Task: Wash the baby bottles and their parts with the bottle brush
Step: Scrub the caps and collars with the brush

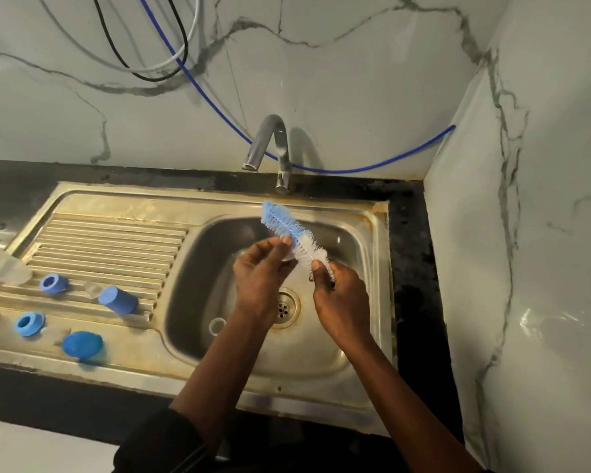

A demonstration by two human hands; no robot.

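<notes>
Two bare forearms reach in from the bottom, over the front of the counter (pixel 48 394). The right hand (pixel 338 295) has its grip clamped on the wire end of the bottle brush (pixel 289 230), thumb against the white bristles. The left hand (pixel 260 271) has its grip pinched on the brush's middle, where blue bristles meet white. The brush tilts up over the sink (pixel 372 233), tip toward the tap (pixel 270 148). Blue collars (pixel 53 283) and blue caps (pixel 118 299) sit on the drainboard (pixel 116 240), well apart from the hands. A clear ring (pixel 216 325) lies near the drain (pixel 285 307).
</notes>
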